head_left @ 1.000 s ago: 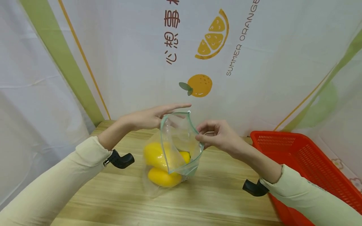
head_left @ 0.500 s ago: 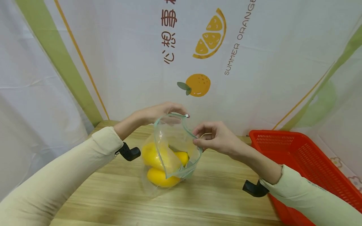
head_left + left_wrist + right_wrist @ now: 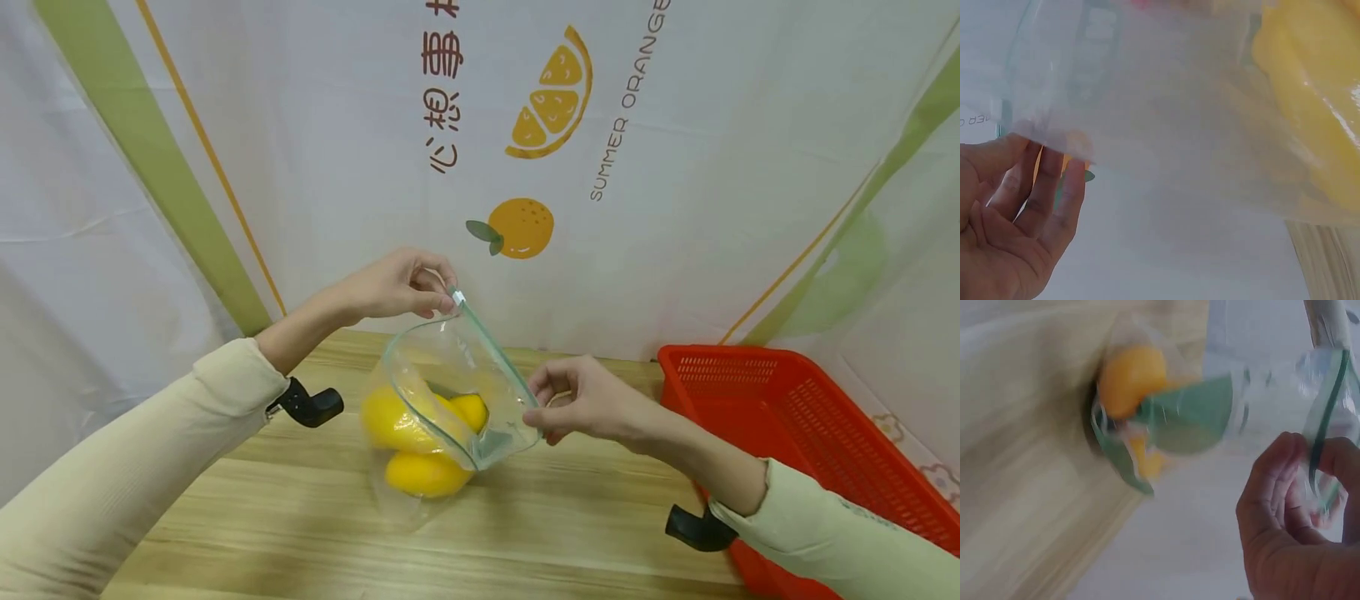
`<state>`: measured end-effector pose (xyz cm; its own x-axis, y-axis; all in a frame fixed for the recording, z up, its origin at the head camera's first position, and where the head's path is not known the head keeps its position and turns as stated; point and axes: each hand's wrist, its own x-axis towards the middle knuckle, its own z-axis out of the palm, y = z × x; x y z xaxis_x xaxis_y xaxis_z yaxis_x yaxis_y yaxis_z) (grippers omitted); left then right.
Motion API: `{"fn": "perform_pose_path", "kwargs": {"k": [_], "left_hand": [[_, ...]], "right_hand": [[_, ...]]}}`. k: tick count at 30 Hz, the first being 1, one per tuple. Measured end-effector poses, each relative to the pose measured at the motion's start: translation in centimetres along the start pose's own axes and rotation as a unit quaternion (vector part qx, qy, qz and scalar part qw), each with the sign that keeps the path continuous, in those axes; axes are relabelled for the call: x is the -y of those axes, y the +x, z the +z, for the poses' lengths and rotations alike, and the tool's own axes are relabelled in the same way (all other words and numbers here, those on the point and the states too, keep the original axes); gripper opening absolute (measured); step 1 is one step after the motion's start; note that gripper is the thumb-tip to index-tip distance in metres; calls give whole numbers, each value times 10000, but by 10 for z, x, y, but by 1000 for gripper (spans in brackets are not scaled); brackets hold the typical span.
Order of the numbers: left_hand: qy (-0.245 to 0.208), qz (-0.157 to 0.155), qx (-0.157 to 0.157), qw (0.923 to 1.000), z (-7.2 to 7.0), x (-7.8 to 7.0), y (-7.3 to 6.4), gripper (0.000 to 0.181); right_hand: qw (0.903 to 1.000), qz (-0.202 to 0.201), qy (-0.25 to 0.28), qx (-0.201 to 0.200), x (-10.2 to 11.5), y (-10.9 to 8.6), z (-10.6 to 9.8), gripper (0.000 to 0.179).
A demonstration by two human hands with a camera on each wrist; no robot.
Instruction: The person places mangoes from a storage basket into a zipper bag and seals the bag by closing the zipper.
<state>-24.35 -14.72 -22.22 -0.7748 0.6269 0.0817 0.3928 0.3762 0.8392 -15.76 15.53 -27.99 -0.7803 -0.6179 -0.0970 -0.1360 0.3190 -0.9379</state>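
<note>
A clear zip bag (image 3: 467, 354) with a green zip rim stands on the table, its mouth gaping. Several yellow fruits (image 3: 399, 419) lie inside; their kind is unclear through the film. At the bag's upper left corner, beside the white slider (image 3: 459, 297), my left hand (image 3: 397, 283) pinches the rim. My right hand (image 3: 588, 400) pinches the opposite end of the rim between thumb and fingers. In the left wrist view, the bag's film hides part of the left fingertips (image 3: 1072, 165). Green film at the bag's bottom (image 3: 1191, 412) shows in the right wrist view.
To the right stands a red plastic basket (image 3: 750, 354) with perforated sides. The wooden tabletop (image 3: 300, 525) runs under the bag. Behind it hangs a white curtain (image 3: 337, 150) with orange prints.
My left hand has gone from reaching behind the bag's mouth to pinching its corner by the slider, pulling it left. My right hand has moved slightly down, stretching the rim straight.
</note>
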Motion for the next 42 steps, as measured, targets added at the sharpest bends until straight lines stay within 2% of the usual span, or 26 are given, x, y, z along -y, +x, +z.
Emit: {"fn": "perform_pose_path", "kwargs": {"k": [5,9,13,16,19,22,25,28,31,34,37,42], "left_hand": [[37,-45,-484,9988,-1,-1,-3,6],[103,-145,-763,9969,-6,0,-10,5],[134,-240,-1021,9944,-13,1,-21,7],[96,-319,-1197,9922,-19,2,-30,8],[-56,-444,-1390,9893,-22,3,-37,9],[-315,-540,-1598,9852,-24,2,-44,14],[-548,-503,-1780,9812,-28,1,-51,20],[-791,-357,-1967,9766,-29,1,-57,19],[-1078,-109,-2027,9732,-27,5,-59,16],[-1274,152,-1980,9718,-23,15,-59,12],[-1423,301,-1979,9694,-19,24,-58,13],[-1582,364,-2120,9637,-16,26,-56,14]], "right_hand": [[9972,555,116,478,-11,-8,22,13],[9951,876,147,439,-22,-12,22,11],[9939,1075,182,173,-34,-11,0,10],[9925,1164,377,-75,-37,-7,-29,12],[9890,1202,733,-454,-30,-1,-61,11],[9850,1034,1126,-804,-13,4,-88,5],[9837,670,1309,-1037,11,7,-105,9],[9859,187,1204,-1151,35,7,-112,8],[9853,-190,966,-1395,52,2,-114,5],[9828,-452,721,-1640,57,-3,-112,6],[9772,-721,548,-1918,51,-4,-108,13],[9666,-1194,771,-2133,47,-4,-104,12]]}}
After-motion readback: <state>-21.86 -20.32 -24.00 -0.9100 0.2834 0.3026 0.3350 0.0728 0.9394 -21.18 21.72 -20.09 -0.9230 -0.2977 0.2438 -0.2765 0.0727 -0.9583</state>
